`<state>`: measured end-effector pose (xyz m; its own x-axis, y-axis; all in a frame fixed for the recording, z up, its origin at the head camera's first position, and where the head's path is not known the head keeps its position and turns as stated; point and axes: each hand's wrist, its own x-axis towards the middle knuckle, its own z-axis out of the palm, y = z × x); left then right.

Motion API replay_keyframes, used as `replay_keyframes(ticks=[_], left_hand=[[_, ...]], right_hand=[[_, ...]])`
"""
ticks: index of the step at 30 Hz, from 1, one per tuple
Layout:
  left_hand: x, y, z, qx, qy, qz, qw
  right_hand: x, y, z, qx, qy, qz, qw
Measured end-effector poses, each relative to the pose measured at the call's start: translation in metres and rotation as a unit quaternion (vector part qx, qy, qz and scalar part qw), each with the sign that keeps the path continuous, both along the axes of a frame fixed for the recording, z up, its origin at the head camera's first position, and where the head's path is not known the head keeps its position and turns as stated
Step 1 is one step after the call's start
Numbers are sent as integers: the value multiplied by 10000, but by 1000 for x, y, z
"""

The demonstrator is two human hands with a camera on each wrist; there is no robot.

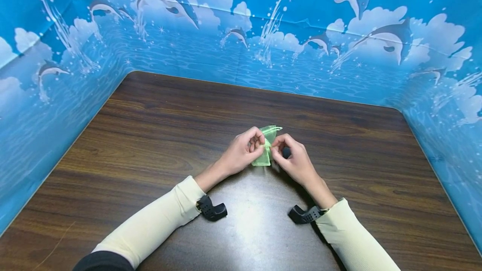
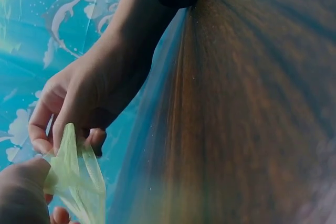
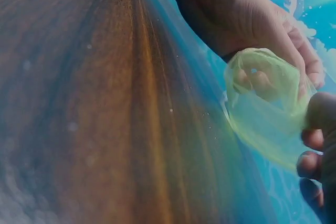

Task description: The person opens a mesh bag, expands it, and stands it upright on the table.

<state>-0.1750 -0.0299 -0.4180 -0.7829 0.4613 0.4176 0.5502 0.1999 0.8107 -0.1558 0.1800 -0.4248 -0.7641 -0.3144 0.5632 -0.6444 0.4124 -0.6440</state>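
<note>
A sheer pale-green drawstring pouch (image 1: 269, 135) is held up between both hands over the middle of the table. My left hand (image 1: 246, 147) pinches one side of it between thumb and forefinger. On the opposite side, my right hand (image 1: 295, 156) also pinches it with thumb and fingertips. Thin light cords stick out at the pouch's far end. In the right wrist view the thin fabric (image 3: 262, 114) spreads into a rounded, see-through shape, with the left hand's fingers visible behind it. A small dark patch shows within the right hand's curl; I cannot tell what it is.
The brown wood-grain table (image 1: 162, 137) stretches out on all sides of the hands. A blue curtain (image 1: 226, 53) printed with dolphins stands along its back and sides. Black wrist devices (image 1: 212, 209) sit at both cuffs, close above the tabletop.
</note>
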Motion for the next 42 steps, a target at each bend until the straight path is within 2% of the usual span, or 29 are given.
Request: replay_keyframes(ticks=[6, 11, 15, 19, 22, 25, 30, 34, 39, 42], left_hand=[[-1, 1, -2, -845, 106, 438, 9954], [-1, 1, -3, -1009, -156, 705, 9923], [-1, -1, -1, -987, -130, 726, 9924], [-1, -2, 0, -1099, 91, 591, 9921], [0, -2, 0, -1174, 163, 531, 9915], [0, -2, -1, -1156, 53, 565, 9917], [4, 0, -1, -1435, -196, 789, 9863], [6, 3, 0, -1711, -167, 824, 9817], [8, 6, -1, -1763, -167, 793, 9810], [8, 6, -2, -1621, -152, 881, 9827]], right_hand=[[0, 0, 0, -290, 479, -147, 9983], [0, -1, 1, -295, 553, -169, 9979], [0, -1, 2, 101, 409, -406, 9983], [-1, 0, 3, 608, 66, -910, 9940], [-1, 2, 3, 794, -143, -1088, 9908], [0, 3, 2, 799, -174, -1031, 9913], [1, 2, 1, 616, 147, -1000, 9930], [2, -2, 2, 492, 436, -996, 9929], [4, -5, 2, 295, 636, -838, 9940], [4, -5, 1, 273, 857, -749, 9931]])
